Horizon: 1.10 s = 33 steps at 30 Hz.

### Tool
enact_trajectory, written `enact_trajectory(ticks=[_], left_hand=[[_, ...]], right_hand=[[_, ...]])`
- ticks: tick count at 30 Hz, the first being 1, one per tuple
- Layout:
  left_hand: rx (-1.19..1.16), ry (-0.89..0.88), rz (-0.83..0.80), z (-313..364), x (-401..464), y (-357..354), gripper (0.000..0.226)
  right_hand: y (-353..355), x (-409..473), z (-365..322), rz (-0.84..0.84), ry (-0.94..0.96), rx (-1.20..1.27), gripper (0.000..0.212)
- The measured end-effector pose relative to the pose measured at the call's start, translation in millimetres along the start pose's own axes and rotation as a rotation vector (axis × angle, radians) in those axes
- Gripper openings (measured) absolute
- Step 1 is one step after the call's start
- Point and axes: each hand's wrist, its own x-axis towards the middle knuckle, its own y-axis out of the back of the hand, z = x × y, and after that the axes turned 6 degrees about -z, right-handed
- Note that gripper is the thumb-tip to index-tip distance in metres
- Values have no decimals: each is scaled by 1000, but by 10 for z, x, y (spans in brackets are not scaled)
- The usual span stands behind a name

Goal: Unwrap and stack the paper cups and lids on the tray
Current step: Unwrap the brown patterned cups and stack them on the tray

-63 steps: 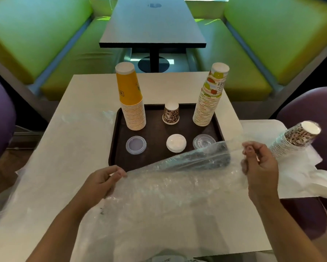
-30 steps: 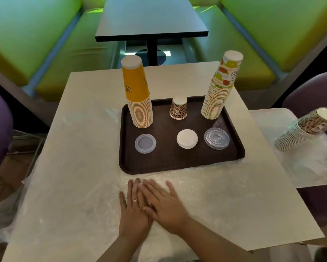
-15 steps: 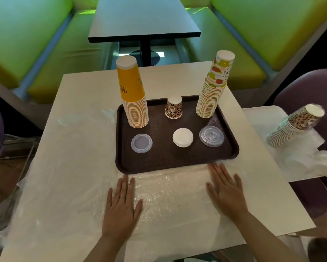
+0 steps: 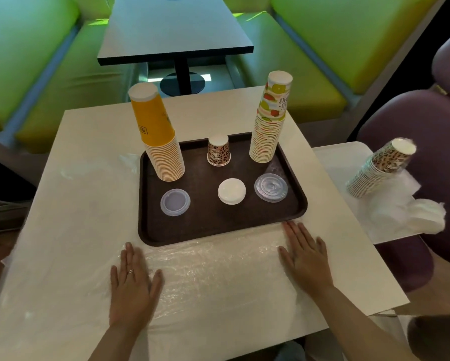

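A dark brown tray (image 4: 205, 230) holds a tall yellow cup stack (image 4: 158, 134), one leopard-print cup (image 4: 218, 150) and a fruit-print cup stack (image 4: 270, 118), all upside down. In front of them lie a clear lid (image 4: 175, 202), a white lid (image 4: 231, 191) and a clear domed lid (image 4: 271, 187). A clear plastic wrap (image 4: 213, 272) lies flat on the table before the tray. My left hand (image 4: 132, 282) and my right hand (image 4: 305, 259) press flat on it, fingers straight, wide apart.
A wrapped leopard-print cup stack (image 4: 380, 168) leans on a white side surface (image 4: 335, 162) at right, beside crumpled white plastic (image 4: 411, 214). Purple chairs stand at right. A dark table (image 4: 174, 29) and green benches lie beyond.
I laid the lifted wrap flat on the table, brought both hands together at its middle, then slid them apart, left hand leftward and right hand rightward, smoothing it.
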Motion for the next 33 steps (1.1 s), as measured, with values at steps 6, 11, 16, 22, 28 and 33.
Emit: enact_trajectory(ticks=[6,11,16,22,28,33], left_hand=[[-90,16,57,-13,79,69,65],[-228,89,314,420,110,359,46],[-379,-33,496,1386,253,583,30],[-717,-212,442,2878,500,605,24],[-896,-475,249,4134,847,354,31],[-943,-519,60,4966,1150,54,33]], right_hand=[[24,49,86,179,123,121,51],[344,121,228,303,226,453,32],[856,258,456,360,230,722,27],[1437,641,969,564,145,777,22],[1799,1068,1640,727,34,815,21],[1788,1391,2171,789,-97,826,34]])
